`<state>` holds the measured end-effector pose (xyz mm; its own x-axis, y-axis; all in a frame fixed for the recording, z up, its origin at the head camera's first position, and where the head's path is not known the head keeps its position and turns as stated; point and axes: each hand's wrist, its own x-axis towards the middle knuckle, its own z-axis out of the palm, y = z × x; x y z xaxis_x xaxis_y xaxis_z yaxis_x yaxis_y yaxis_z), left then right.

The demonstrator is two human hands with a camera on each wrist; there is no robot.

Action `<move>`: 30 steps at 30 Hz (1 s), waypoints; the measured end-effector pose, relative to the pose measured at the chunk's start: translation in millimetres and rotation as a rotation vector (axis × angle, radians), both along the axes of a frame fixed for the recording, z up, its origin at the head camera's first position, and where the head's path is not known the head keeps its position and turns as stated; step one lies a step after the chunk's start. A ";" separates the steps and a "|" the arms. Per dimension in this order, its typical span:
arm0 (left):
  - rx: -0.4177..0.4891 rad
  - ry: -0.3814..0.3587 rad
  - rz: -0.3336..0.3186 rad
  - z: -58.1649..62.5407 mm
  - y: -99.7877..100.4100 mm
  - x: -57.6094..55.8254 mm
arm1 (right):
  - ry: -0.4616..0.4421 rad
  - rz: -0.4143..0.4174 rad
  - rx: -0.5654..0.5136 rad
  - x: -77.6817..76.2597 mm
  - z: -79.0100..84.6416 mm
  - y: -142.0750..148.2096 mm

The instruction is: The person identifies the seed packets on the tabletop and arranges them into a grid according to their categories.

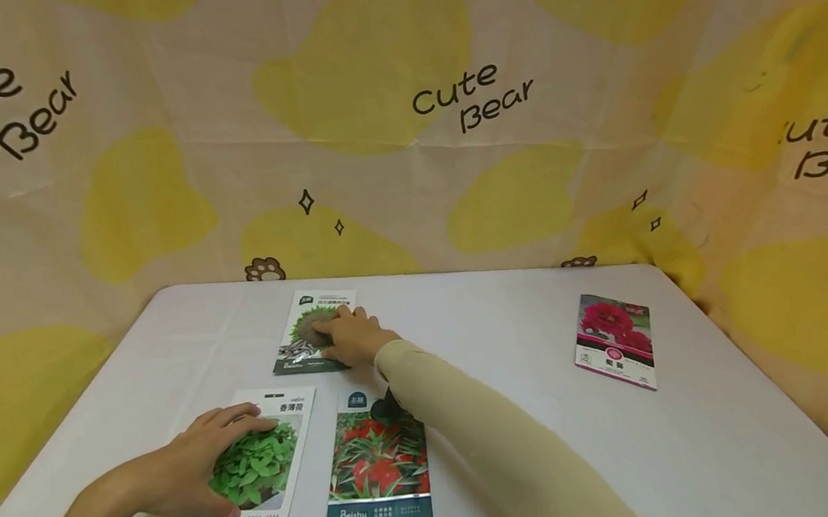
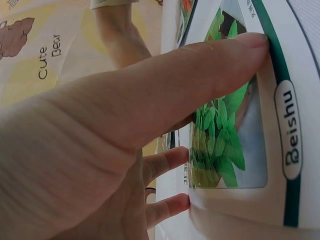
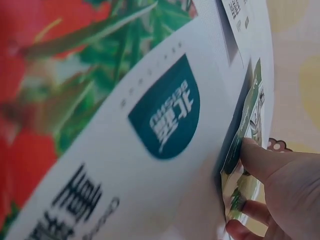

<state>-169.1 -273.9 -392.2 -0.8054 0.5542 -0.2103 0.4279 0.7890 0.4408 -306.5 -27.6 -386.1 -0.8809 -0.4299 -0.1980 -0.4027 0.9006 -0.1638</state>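
In the head view my left hand (image 1: pixel 184 467) rests on a mint seed packet (image 1: pixel 294 458) at the front left. Its fingers are spread over the leafy picture, and the thumb (image 2: pixel 215 65) lies near the packet's green bottom band. Farther back, my right hand (image 1: pixel 354 335) touches a white-and-green seed packet (image 1: pixel 293 355) with a round spiky plant picture. In the right wrist view its thumb (image 3: pixel 257 157) presses that packet's face and other fingertips meet it near an edge. Beneath the right forearm lies a red-flower seed packet (image 1: pixel 376 459), its top corner partly hidden.
A pink-flower seed packet (image 1: pixel 614 344) lies apart at the table's right side, slightly turned. The white table (image 1: pixel 507 308) ends at the back and sides against a hanging cloth (image 1: pixel 377 171) with yellow patches and "Cute Bear" lettering.
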 end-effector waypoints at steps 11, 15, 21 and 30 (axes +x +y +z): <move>0.004 0.007 -0.004 -0.2 -2.1 1.7 | 0.003 -0.042 -0.046 5.0 0.4 -17.2; 0.004 0.017 -0.010 -0.3 -1.3 1.4 | 0.020 -0.059 -0.046 6.0 1.3 -21.3; 0.000 0.019 -0.009 -1.2 -0.1 0.8 | 0.023 -0.073 -0.059 9.4 2.9 -25.5; -0.004 -0.003 0.008 -1.6 -0.4 0.2 | -0.019 -0.066 -0.084 4.5 0.8 -25.1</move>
